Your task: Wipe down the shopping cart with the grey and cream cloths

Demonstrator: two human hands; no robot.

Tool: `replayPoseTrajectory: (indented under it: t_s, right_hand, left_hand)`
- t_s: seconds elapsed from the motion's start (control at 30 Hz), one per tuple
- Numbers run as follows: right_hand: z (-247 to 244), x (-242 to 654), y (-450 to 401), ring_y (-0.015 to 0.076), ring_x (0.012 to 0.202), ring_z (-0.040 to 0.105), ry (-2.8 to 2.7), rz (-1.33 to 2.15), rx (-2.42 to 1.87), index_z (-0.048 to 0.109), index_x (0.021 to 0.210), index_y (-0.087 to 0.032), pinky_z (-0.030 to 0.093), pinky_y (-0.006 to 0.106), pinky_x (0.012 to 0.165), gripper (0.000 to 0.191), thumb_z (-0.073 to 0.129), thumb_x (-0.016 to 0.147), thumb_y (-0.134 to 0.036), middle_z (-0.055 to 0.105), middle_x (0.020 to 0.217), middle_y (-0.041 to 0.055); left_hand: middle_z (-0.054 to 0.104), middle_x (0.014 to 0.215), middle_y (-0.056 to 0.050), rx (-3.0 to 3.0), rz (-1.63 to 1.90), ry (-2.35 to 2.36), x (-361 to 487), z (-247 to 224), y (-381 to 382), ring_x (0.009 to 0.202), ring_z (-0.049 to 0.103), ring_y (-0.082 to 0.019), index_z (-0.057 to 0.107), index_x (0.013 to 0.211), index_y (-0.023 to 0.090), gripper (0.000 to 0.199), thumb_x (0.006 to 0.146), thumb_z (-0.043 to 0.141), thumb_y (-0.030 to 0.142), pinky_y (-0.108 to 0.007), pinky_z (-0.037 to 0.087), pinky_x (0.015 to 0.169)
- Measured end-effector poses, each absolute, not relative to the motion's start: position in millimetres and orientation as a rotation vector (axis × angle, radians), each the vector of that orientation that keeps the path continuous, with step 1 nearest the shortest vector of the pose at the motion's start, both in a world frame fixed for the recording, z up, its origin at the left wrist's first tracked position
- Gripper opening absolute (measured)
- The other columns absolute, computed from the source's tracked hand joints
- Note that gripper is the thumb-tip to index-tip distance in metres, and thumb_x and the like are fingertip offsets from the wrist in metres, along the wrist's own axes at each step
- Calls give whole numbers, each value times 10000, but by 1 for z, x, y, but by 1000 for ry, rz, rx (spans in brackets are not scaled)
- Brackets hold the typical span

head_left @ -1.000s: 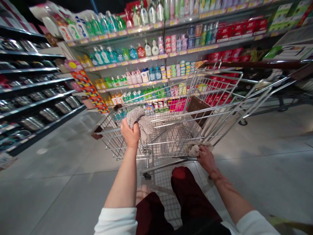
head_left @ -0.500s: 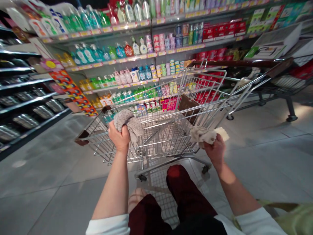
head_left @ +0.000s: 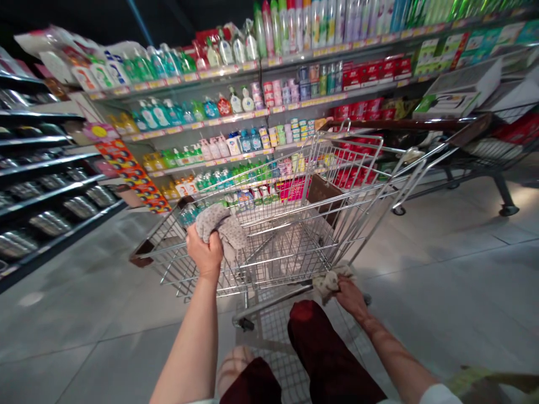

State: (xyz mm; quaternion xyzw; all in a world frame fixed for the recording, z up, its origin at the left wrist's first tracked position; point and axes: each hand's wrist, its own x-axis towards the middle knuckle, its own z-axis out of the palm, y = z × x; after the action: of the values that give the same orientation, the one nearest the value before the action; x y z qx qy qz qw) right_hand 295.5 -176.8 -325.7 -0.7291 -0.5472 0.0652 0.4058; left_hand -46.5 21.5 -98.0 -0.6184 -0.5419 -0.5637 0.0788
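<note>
A metal shopping cart [head_left: 290,224] stands side-on in front of me, its wire basket bare inside. My left hand [head_left: 205,249] is closed around a grey dotted cloth [head_left: 221,224], which lies against the cart's near upper rim toward the left end. Lower down on the right, my right hand [head_left: 350,293] grips a crumpled beige cloth [head_left: 330,283]. That cloth is at the lower frame, below the basket's right corner, and seems to touch the tube there. Part of each hand's fingers is hidden by the cloth.
Shelves [head_left: 227,70] of bottles and tubs rise behind the cart. A second cart [head_left: 503,151] with boxes stands at the right. Metal pots [head_left: 48,223] line a dark rack at the left. My knees [head_left: 309,325] are close to the cart's underside.
My right hand has moved down and left with its cloth, from beside the basket's right end to the lower frame. The left hand stays at the rim. The view has tilted up slightly.
</note>
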Motion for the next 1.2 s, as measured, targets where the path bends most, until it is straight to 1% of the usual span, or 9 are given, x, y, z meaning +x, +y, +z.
replayPoseTrajectory:
  t_s: [0.2,0.27,0.4,0.53,0.6,0.77,0.9,1.1,1.2]
  right_hand:
    - [-247,360,-187,170,732,598,-1020,0,-1849,659,900,-132,510,287,677,475,503,716,-540,661,851,87]
    - [-202,375,-191,205,852,619,-874,-168,-1822,651,987,-128,519,333,757,503,508,744,-544,662,970,112]
    - [-103,390,-197,282,1138,588,-769,-847,-1572,669,1044,-185,465,427,1000,406,577,805,-499,634,1165,124]
    - [-40,395,-179,334,1227,487,-872,-1093,-1726,655,1153,-154,419,473,993,416,515,875,-430,568,1232,188]
    - [-29,389,-161,323,1191,470,-1110,-1032,-1906,663,1102,-133,408,438,937,413,478,891,-435,579,1166,191]
    - [-27,338,-118,211,1022,478,-1581,-829,-2024,652,1066,-207,285,289,761,432,356,979,-509,604,1050,76]
    - [-36,276,-99,181,1003,468,-1650,-815,-1930,662,994,-202,215,277,716,447,330,1005,-502,613,1016,63]
    - [-54,258,-96,181,1224,389,-1872,-1057,-1595,650,1047,-202,221,271,755,435,346,1009,-512,561,1272,60]
    - [-48,312,-109,165,1068,433,-1813,-1110,-1760,640,942,-167,171,275,714,440,382,994,-519,609,1123,72]
  left_hand:
    - [638,990,-118,-1840,-1700,-1624,-46,-98,23,945,604,-290,547,1088,167,395,753,463,359,-379,456,850]
    - [640,998,-115,-1838,-1703,-1624,-46,-97,22,946,603,-287,548,1090,172,394,758,463,365,-375,456,849]
    - [647,1002,-114,-1849,-1708,-1617,-45,-95,19,955,606,-292,549,1092,182,380,767,462,358,-379,457,851]
    - [647,989,-110,-1895,-1684,-1606,-46,-95,18,962,608,-296,553,1077,188,362,769,466,357,-379,459,848]
    - [643,985,-114,-1891,-1670,-1617,-46,-96,18,958,608,-300,553,1077,179,367,771,462,358,-384,461,841]
    - [640,993,-119,-1864,-1664,-1637,-44,-97,22,962,608,-297,552,1074,179,355,779,456,350,-386,459,850]
    - [648,1017,-130,-1863,-1667,-1637,-45,-97,25,974,605,-301,547,1083,176,356,786,452,349,-394,457,862]
    - [656,1033,-131,-1946,-1588,-1624,-53,-97,25,978,609,-302,541,1120,171,382,795,455,353,-387,455,847]
    - [653,1039,-120,-1982,-1553,-1626,-55,-97,25,970,612,-292,542,1128,176,380,805,455,356,-376,453,840]
